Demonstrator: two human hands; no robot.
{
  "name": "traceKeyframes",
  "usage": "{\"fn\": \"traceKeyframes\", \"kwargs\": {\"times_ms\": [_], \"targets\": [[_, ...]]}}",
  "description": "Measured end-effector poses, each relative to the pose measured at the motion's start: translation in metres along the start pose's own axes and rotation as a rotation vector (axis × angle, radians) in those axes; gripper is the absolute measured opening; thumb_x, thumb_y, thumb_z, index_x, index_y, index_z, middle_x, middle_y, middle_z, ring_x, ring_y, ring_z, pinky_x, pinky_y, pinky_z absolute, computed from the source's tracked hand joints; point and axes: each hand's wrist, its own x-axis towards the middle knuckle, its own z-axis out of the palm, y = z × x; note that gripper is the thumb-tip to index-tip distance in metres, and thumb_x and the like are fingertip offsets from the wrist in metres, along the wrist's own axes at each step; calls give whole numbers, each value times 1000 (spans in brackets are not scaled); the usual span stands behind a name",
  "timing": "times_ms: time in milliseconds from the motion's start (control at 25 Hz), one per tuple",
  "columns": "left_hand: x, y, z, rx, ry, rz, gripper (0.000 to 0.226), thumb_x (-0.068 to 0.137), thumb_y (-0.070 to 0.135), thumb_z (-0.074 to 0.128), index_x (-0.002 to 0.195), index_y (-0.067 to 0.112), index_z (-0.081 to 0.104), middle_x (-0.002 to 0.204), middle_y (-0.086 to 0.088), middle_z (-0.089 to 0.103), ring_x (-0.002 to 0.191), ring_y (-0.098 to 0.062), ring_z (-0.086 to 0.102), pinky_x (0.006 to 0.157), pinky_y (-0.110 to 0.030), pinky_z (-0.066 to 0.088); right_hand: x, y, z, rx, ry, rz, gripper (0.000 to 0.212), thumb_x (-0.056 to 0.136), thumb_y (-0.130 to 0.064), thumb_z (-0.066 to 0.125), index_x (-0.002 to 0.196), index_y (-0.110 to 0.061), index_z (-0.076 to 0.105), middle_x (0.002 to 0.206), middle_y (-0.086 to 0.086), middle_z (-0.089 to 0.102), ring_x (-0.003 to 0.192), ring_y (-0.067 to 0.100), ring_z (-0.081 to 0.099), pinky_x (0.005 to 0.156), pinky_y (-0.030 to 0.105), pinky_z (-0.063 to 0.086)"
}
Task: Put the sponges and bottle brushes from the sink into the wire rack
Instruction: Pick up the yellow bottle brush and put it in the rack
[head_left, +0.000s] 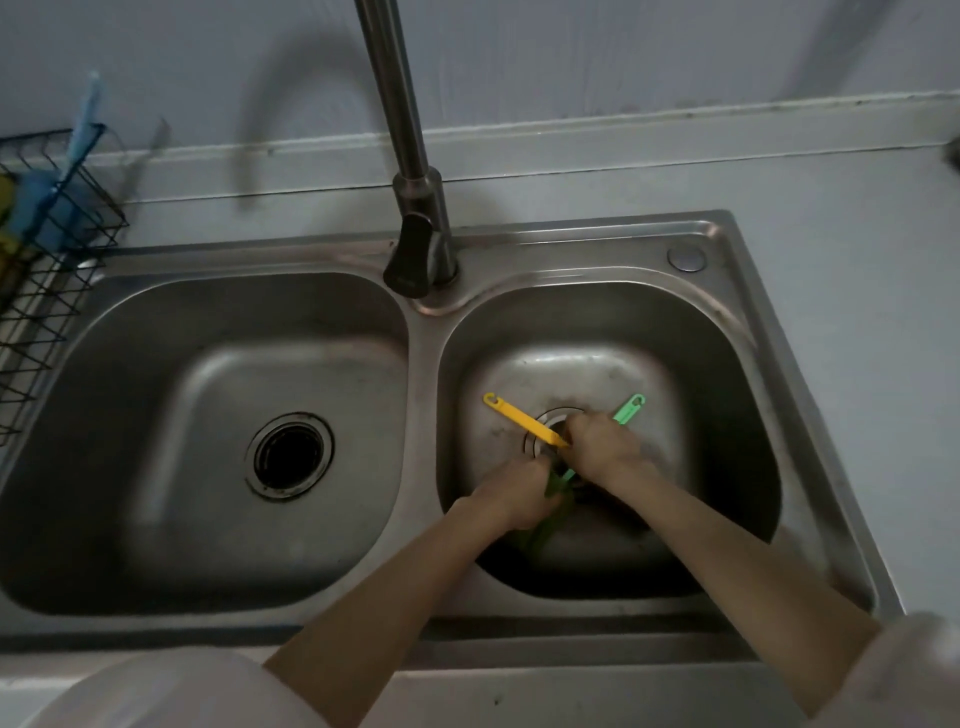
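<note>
1. Right basin of the sink: I saw both hands down over its drain.
2. Left hand: fingers clenched on a dark green brush head.
3. Right hand: closed around the yellow brush handle and green brush handle.
4. Wire rack: far left, holding blue and yellow items.

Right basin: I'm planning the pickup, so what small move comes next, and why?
Probably lift both hands. The right hand is on the yellow brush and green brush handles, the left hand is on something dark green, and the wire rack stands far left.
</note>
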Motion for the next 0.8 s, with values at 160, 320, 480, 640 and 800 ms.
{"fn": "traceKeyframes", "kwargs": {"times_ms": [160,320,480,640,800], "targets": [[5,-3,3,-19,2,-6,38,89,25,47,119,1,47,122,-24,55,111,-37,52,88,-43,45,2,0,-5,85,-26,-8,27,86,-21,54,102,-3,66,115,20,65,107,34,61,85,36,49],[2,-3,2,-82,26,-4,43,90,30,46,124,3,46,120,-22,56,110,-35,53,90,-42,47,-3,1,-14,184,-51,17,16,83,-22,58,86,-9,68,103,18,68,107,32,61,77,32,46],[-7,6,-9,-199,75,13,39,91,36,43,115,7,53,116,-19,60,107,-32,55,89,-40,47,-10,-3,-28,303,8,11,18,86,-21,54,87,-8,67,97,18,67,105,31,60,71,26,41],[-23,17,-22,-254,158,42,43,86,45,50,117,15,51,119,-10,59,109,-26,55,92,-37,46,-21,-14,-50,431,89,-40,20,87,-22,52,81,-9,65,78,8,57,80,23,54,57,25,36],[-47,18,-40,-339,264,69,40,83,31,59,115,10,49,111,-10,58,104,-23,56,88,-31,45,-30,-29,-62,665,116,-48,17,84,-16,51,67,-17,53,59,1,54,56,16,54,59,25,46]]}}
